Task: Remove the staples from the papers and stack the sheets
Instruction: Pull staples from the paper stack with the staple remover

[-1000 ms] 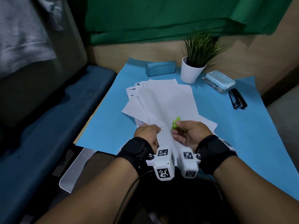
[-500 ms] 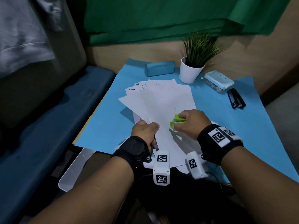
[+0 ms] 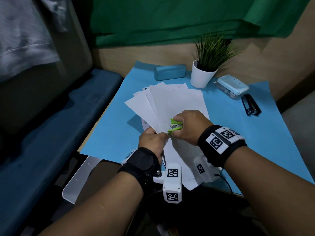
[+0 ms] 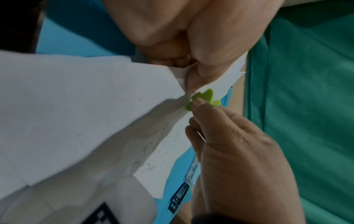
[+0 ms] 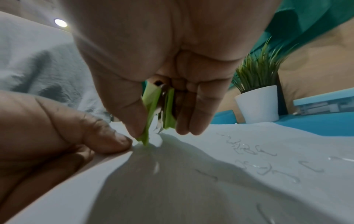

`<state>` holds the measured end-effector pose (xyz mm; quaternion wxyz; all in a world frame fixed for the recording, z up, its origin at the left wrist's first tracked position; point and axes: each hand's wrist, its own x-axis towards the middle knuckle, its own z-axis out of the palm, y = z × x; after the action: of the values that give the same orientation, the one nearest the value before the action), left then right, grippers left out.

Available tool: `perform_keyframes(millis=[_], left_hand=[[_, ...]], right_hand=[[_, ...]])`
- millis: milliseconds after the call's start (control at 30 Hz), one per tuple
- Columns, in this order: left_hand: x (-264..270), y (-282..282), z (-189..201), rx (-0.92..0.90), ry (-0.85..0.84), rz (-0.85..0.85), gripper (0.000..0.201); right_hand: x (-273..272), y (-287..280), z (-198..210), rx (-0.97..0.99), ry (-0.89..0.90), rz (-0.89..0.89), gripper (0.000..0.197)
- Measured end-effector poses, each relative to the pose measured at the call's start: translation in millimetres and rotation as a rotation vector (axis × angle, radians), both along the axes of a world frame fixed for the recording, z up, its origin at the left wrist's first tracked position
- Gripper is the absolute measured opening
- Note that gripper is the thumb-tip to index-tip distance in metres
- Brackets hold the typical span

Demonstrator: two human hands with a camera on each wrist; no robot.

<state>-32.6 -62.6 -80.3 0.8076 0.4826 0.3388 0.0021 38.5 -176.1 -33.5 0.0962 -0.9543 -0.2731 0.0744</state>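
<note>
From the head view, the left hand (image 3: 152, 140) pinches the corner of the fanned white paper sheets (image 3: 175, 103) on the blue-covered desk (image 3: 281, 133), while the right hand (image 3: 189, 126) grips a small lime-green plastic staple remover (image 3: 175, 126), its claws at that corner.

The left wrist view shows the sheets bunched at the corner, so a staple is probably being pulled.

The right wrist view shows loose bent metal staples (image 5: 268, 159) lying on the paper; next, a steady lift without tearing.

Makeshift home desk, blue paper sheet (image 3: 281, 142) over table, potted plant (image 3: 207, 65), green cloth backdrop (image 3: 170, 19), hanging shirt (image 3: 22, 34)
</note>
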Motion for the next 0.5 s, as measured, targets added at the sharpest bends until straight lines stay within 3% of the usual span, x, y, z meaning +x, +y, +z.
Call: perform_keyframes(millis=[133,500], left_hand=[[1.2,-1.0,-3.3,0.018,-0.037,-0.003,0.031],[3.0,-2.4,-3.5,0.09,-0.048,-0.03,0.029]], right_hand=[[3.5,1.6,4.5,-0.035,0.031,0.014,0.026],[6.7,4.6,5.0,-0.084,0.024,0.015,0.038]])
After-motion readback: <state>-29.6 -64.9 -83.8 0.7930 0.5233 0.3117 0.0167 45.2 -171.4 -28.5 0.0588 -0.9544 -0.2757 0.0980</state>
